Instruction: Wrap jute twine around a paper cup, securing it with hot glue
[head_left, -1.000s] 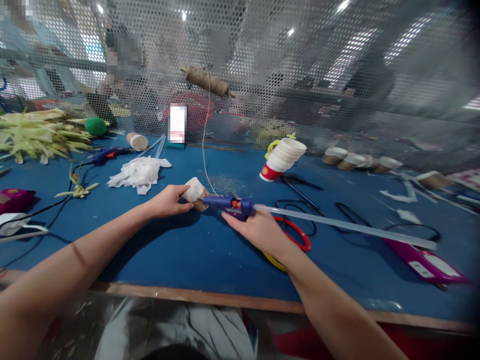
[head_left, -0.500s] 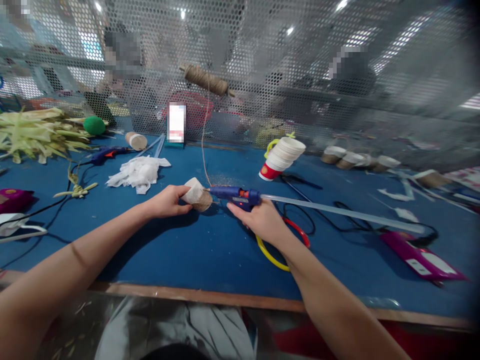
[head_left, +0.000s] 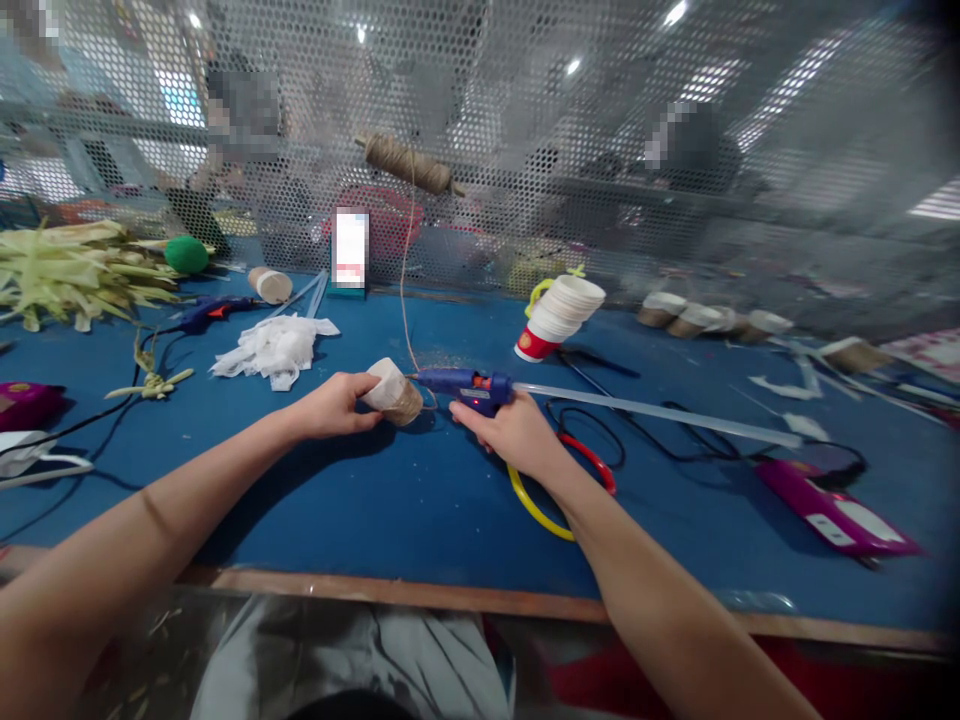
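Observation:
My left hand grips a small paper cup by its white end, the cup lying tilted above the table. Brown twine is wrapped round the cup's other end, and a strand runs from there up to a spool of twine on the mesh. In my right hand is a blue hot glue gun, fingers wrapped round its handle. Its nozzle points left and reaches the cup's side; whether it touches is too small to tell. A long clear glue stick sticks out of the gun's back.
Stacked paper cups stand beyond the gun. Twine-wrapped cups line the back right. Scissors with red and yellow handles lie by my right wrist. White cloth, a second glue gun and pale husks are at left.
The cup has turned slightly in my left hand, showing more of its white side. The glue gun has shifted a little left, and its red-lit body stays beside the cup.

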